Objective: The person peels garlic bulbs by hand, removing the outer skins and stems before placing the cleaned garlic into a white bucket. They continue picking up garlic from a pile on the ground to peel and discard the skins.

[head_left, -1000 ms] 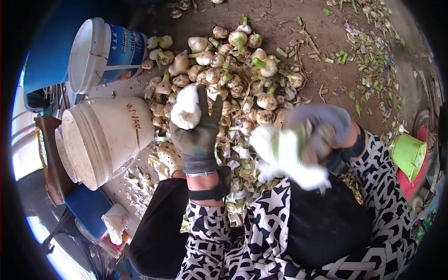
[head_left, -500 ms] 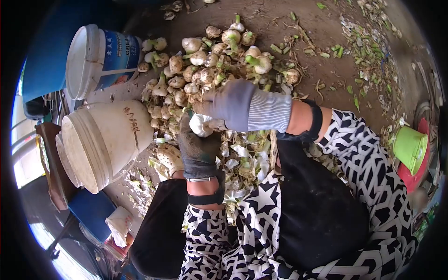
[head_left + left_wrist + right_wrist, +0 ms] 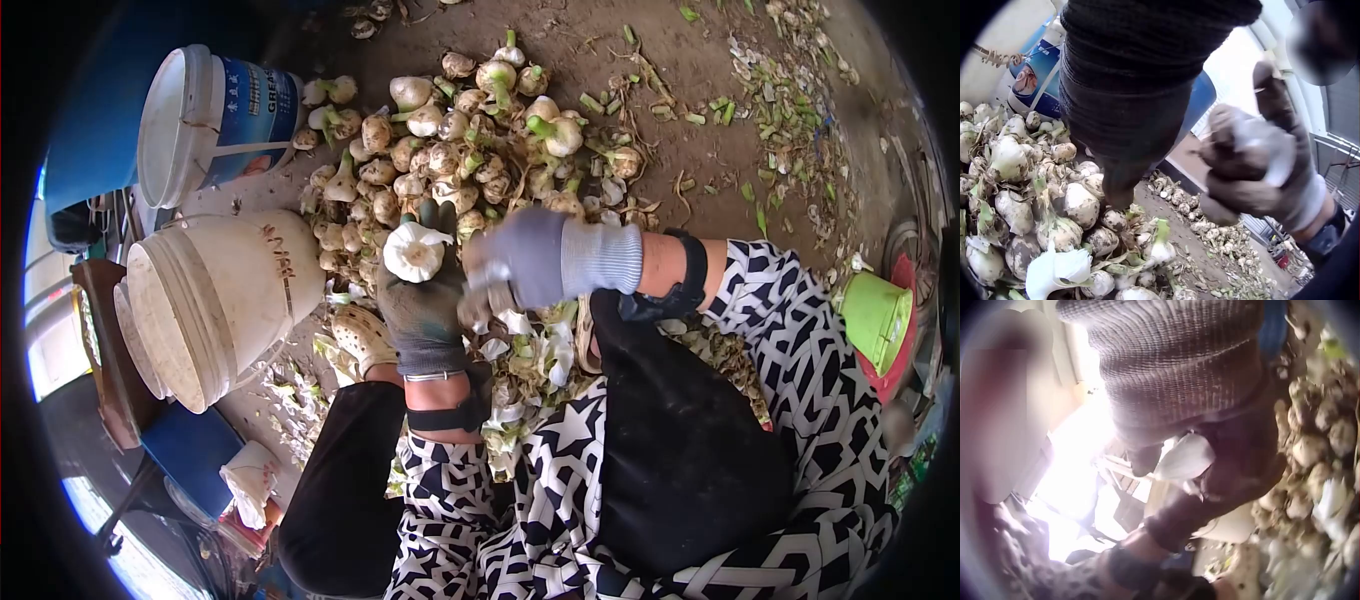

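A white garlic bulb (image 3: 415, 252) lies in the gloved left hand (image 3: 420, 315), whose fingers and thumb hold it above the heap of bulbs (image 3: 410, 160). Just to the right, the right hand (image 3: 515, 258), in a grey glove, is blurred and separate from the bulb. Its curled fingers pinch a pale scrap of skin (image 3: 1261, 147), seen in the left wrist view. The left hand's dark glove (image 3: 1129, 112) fills the upper middle there. In the right wrist view, the bulb (image 3: 1188, 456) shows below the right glove's cuff (image 3: 1179, 369), partly hidden by dark glove fingers.
Two white buckets stand at the left, one with a blue label (image 3: 262, 105), one plain (image 3: 250, 290). Loose skins (image 3: 510, 390) lie between the legs. Green stem pieces (image 3: 780, 135) litter the ground at upper right, and a green tub (image 3: 875, 320) is at far right.
The right hand came in from the right to the bulb, then drew back slightly rightward. The large pale strips it held a second ago are gone from it. The left hand has stayed near its place.
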The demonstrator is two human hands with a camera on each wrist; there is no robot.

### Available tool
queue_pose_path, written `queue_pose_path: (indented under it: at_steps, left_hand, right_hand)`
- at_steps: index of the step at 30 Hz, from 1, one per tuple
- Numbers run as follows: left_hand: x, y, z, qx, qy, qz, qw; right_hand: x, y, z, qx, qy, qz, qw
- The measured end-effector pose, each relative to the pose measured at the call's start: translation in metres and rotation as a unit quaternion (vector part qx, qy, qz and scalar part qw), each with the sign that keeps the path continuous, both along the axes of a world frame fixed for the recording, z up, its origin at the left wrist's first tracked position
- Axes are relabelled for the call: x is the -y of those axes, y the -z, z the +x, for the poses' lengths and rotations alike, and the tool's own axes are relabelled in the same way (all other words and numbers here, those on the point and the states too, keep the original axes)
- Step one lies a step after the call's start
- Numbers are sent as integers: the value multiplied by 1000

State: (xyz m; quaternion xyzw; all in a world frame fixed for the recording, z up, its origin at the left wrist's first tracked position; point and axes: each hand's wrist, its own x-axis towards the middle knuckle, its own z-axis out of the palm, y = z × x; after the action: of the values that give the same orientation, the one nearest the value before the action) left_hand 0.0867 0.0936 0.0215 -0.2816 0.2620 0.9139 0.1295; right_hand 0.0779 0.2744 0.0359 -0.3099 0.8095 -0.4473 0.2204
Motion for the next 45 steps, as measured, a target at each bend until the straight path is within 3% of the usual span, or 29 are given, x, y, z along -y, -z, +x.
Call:
queue_pose_path:
  at_steps: [1,2,3,5,6,7,8,9,11,13,15,17,18,19,21,24,27,29,30,31,33,35,38,39,40,41,42,43,45]
  left_hand:
    - [-2,1,4,-42,36,-37,998]
    - [-12,5,13,-176,111,-342,916]
    - [-6,17,12,-175,110,-342,916]
    - [9,43,6,-206,241,-332,888]
    - [1,23,7,-215,271,-436,831]
    - [-1,18,6,-215,272,-435,831]
    - [-2,16,4,-114,168,-166,965]
    - [-2,15,3,1,45,121,992]
    - [13,39,8,-9,31,-69,997]
    - [-2,15,-3,55,-9,-8,998]
    - [-6,11,-9,96,-40,-53,993]
    - [12,13,-5,36,-18,-2,999]
    - [39,18,-9,-31,-16,70,997]
    - [92,36,-21,-125,22,-83,988]
    - [135,-46,-33,-176,-122,159,964]
    - [157,-109,-18,-240,-205,167,934]
    - [140,-100,-4,-182,-180,-143,956]
    - [128,-58,9,-107,-68,-53,991]
    - [106,-42,16,-72,26,-115,990]
    - [80,-21,23,-79,60,-91,991]
    - [35,1,36,-8,81,-229,970]
    - [7,5,44,9,114,-304,946]
    - [-1,21,55,-60,190,-364,910]
    - [-1,24,60,-59,188,-363,911]
    - [-8,25,65,-140,224,-408,874]
    - [-16,26,67,-221,256,-448,828]
    - [-28,24,68,-247,230,-435,835]
    - [-40,19,66,-232,207,-375,873]
    - [-41,25,59,-206,206,-368,883]
  right_hand:
    - [-2,-12,-7,-12,83,69,994]
    - [-1,-8,-11,-12,81,70,994]
    - [2,-1,-14,-56,97,69,991]
    - [3,8,-20,-96,117,66,986]
    - [2,10,-25,-111,77,74,988]
    - [1,11,-27,-127,36,83,988]
    - [-1,11,-27,-126,22,62,990]
    - [1,16,-24,-125,21,62,990]
    - [10,28,-9,37,-56,-268,961]
    - [12,-23,20,251,-221,-303,892]
    - [13,-54,19,273,-352,-173,879]
    - [15,-27,25,319,-302,-135,888]
    - [12,-12,33,227,-299,-96,922]
    - [9,0,42,135,-295,-55,944]
    - [5,18,57,119,-390,78,910]
    - [-25,50,58,-71,-274,222,933]
    - [-46,74,26,-37,-145,372,916]
    - [-43,90,38,-108,-151,410,893]
    - [-41,98,41,-182,-155,445,863]
    - [-36,105,40,-183,-157,445,862]
    - [-20,115,32,-57,-210,502,837]
    - [-28,112,32,-60,-197,479,853]
    - [-48,87,20,83,-10,324,942]
    - [-54,90,24,84,-12,325,942]
    - [-61,96,27,259,95,85,957]
    - [-65,101,28,408,193,-163,878]
    - [-65,101,30,372,175,-265,872]
    - [-64,101,33,383,150,-240,879]
    - [-57,87,44,403,149,-237,871]
